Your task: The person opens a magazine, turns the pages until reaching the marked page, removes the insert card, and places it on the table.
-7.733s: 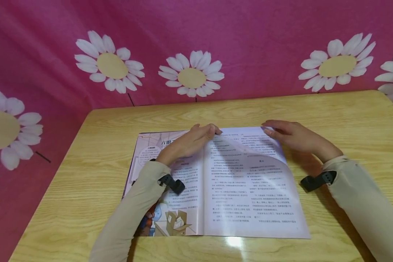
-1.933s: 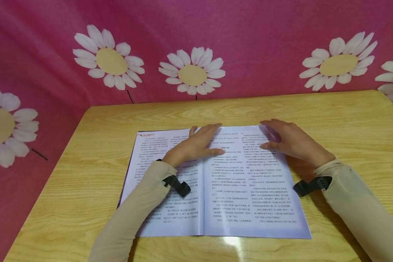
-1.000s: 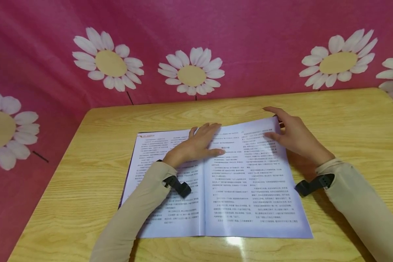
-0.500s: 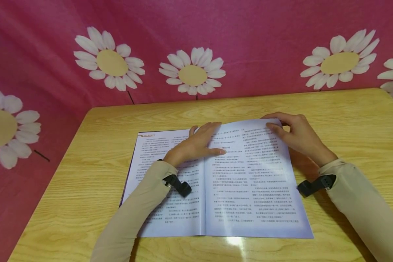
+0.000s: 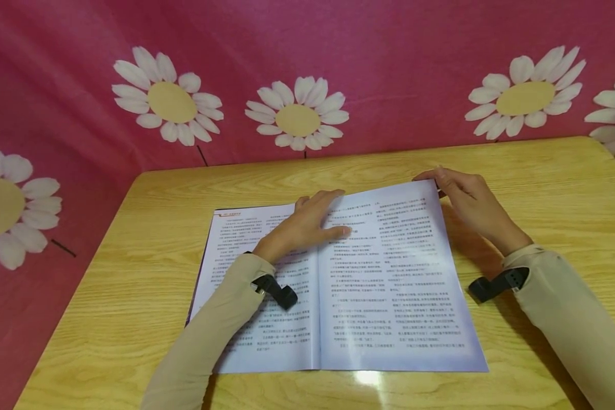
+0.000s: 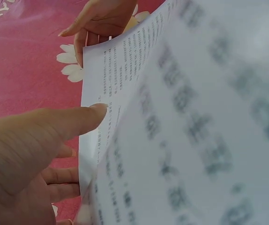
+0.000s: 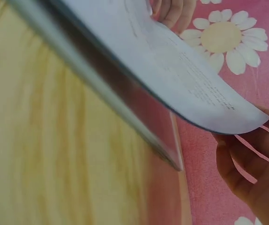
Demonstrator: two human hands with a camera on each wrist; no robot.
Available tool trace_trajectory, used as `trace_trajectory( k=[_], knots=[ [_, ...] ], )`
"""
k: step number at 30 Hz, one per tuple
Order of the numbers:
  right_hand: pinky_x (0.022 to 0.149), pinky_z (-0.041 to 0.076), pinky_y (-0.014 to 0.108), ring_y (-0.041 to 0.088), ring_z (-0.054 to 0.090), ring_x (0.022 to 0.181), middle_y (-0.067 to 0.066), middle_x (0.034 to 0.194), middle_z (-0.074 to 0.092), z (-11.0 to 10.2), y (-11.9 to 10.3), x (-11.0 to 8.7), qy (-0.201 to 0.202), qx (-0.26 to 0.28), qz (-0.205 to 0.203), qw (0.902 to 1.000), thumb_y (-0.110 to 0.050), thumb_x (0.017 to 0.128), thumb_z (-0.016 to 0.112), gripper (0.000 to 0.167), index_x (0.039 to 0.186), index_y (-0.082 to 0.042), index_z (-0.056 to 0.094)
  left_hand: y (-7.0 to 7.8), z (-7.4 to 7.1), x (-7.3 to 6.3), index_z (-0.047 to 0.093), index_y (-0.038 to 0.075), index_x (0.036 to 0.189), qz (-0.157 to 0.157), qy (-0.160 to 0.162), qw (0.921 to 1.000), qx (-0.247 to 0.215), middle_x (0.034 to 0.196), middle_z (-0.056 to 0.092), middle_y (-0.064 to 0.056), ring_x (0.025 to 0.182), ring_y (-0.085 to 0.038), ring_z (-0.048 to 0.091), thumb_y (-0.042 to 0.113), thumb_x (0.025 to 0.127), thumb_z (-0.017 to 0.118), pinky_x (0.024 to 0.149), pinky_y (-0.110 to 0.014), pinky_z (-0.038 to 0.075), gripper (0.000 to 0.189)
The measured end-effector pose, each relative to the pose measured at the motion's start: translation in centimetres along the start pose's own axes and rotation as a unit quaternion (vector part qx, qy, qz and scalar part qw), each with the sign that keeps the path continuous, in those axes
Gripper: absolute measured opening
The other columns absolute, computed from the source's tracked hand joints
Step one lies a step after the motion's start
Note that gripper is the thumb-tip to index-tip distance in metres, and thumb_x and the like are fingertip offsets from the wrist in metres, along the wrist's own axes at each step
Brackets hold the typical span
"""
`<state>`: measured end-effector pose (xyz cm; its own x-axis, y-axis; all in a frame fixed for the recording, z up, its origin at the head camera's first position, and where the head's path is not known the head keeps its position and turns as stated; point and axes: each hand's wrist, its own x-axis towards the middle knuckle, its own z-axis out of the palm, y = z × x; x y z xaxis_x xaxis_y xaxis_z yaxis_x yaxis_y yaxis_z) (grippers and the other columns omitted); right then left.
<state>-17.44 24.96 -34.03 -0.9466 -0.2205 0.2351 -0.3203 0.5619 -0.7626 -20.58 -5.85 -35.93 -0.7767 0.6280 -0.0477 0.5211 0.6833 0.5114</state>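
An open magazine point(image 5: 282, 347) with printed text lies on the table. My left hand point(image 5: 304, 225) rests across the top of its middle fold, fingers extended and the thumb over the right page. My right hand point(image 5: 474, 208) holds the far right corner of the right page point(image 5: 405, 285), which is raised. In the right wrist view the lifted page point(image 7: 186, 79) bows up from the sheets below, its corner between the thumb and the fingers underneath. In the left wrist view the paper curves up close to the camera, beside my left thumb point(image 6: 78, 123).
The magazine lies on a wood-grain table point(image 5: 107, 256). Behind and to the left hangs a pink cloth point(image 5: 400, 74) with large white daisies. Black bands point(image 5: 499, 285) sit on both wrists, over beige sleeves point(image 5: 569, 319).
The earlier illustrated left page has given way to a text page. Most recently, my right hand has lifted the right page's far corner, while my left hand has stayed at the fold.
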Motion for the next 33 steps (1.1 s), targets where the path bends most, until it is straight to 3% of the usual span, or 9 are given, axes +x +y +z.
trace_trajectory(
  k=[5,13,18,21,25,28,33],
  knots=[
    [0.084,0.038,0.015,0.023,0.057,0.105,0.014,0.119,0.065,-0.1,0.4,0.0,0.0,-0.04,-0.001,0.9992,-0.031,0.106,0.036,0.041,0.127,-0.008,0.063,-0.2,-0.2,-0.2,0.026,0.014,0.153,0.005,0.004,1.0,-0.001,0.155,0.032,-0.005,0.142,-0.017,0.027,0.043,0.092,0.063,0.116,-0.048,0.006,0.077],
    [0.083,0.038,0.015,0.026,0.058,0.105,0.014,0.111,0.067,-0.4,0.7,0.0,-0.014,-0.062,-0.002,0.998,-0.034,0.106,0.034,0.043,0.127,-0.008,0.062,-0.4,-0.5,-0.5,0.028,0.013,0.153,0.019,0.009,0.9997,-0.015,0.155,0.033,-0.004,0.141,-0.016,0.029,0.046,0.096,0.055,0.116,-0.046,0.008,0.071],
    [0.101,0.039,0.039,0.031,0.054,0.117,0.019,0.121,0.063,-0.5,1.0,-0.1,-0.062,-0.064,0.026,0.9957,-0.033,0.106,0.034,0.046,0.134,-0.003,0.056,-0.4,-0.7,-0.7,0.032,0.013,0.151,0.039,0.013,0.999,-0.015,0.152,0.037,-0.004,0.14,-0.017,0.031,0.048,0.099,0.047,0.115,-0.047,0.011,0.065],
    [0.102,0.035,0.054,0.035,0.052,0.117,0.023,0.124,0.06,-0.6,1.2,-0.1,-0.098,-0.069,0.036,0.9921,-0.026,0.106,0.037,0.044,0.138,0.001,0.05,-0.4,-0.7,-0.7,0.034,0.012,0.151,0.049,0.012,0.9987,-0.01,0.151,0.038,-0.004,0.139,-0.017,0.032,0.048,0.1,0.045,0.114,-0.048,0.012,0.063],
    [0.099,0.037,0.056,0.036,0.054,0.115,0.021,0.125,0.06,-0.5,1.4,0.0,-0.129,-0.092,0.018,0.9872,-0.014,0.102,0.048,0.038,0.136,0.002,0.052,-0.2,-0.8,-0.7,0.034,0.012,0.15,0.052,0.011,0.9985,-0.01,0.15,0.039,-0.004,0.139,-0.017,0.033,0.047,0.101,0.043,0.114,-0.048,0.01,0.061],
    [0.097,0.039,0.053,0.033,0.055,0.112,0.017,0.124,0.061,-0.3,1.3,0.1,-0.143,-0.098,0.009,0.9847,-0.013,0.099,0.054,0.035,0.132,-0.002,0.056,-0.1,-0.9,-0.6,0.037,0.011,0.149,0.073,0.015,0.9971,-0.014,0.148,0.042,-0.004,0.137,-0.016,0.034,0.047,0.103,0.039,0.114,-0.049,0.01,0.058],
    [0.095,0.04,0.054,0.033,0.054,0.112,0.017,0.128,0.058,-0.2,1.2,0.2,-0.164,-0.1,-0.004,0.9813,-0.02,0.098,0.058,0.037,0.131,-0.004,0.057,0.2,-1.1,-0.9,0.053,0.013,0.139,0.118,0.023,0.9924,-0.028,0.138,0.052,-0.003,0.13,-0.015,0.043,0.061,0.099,0.017,0.113,-0.049,0.012,0.072]
  ],
)
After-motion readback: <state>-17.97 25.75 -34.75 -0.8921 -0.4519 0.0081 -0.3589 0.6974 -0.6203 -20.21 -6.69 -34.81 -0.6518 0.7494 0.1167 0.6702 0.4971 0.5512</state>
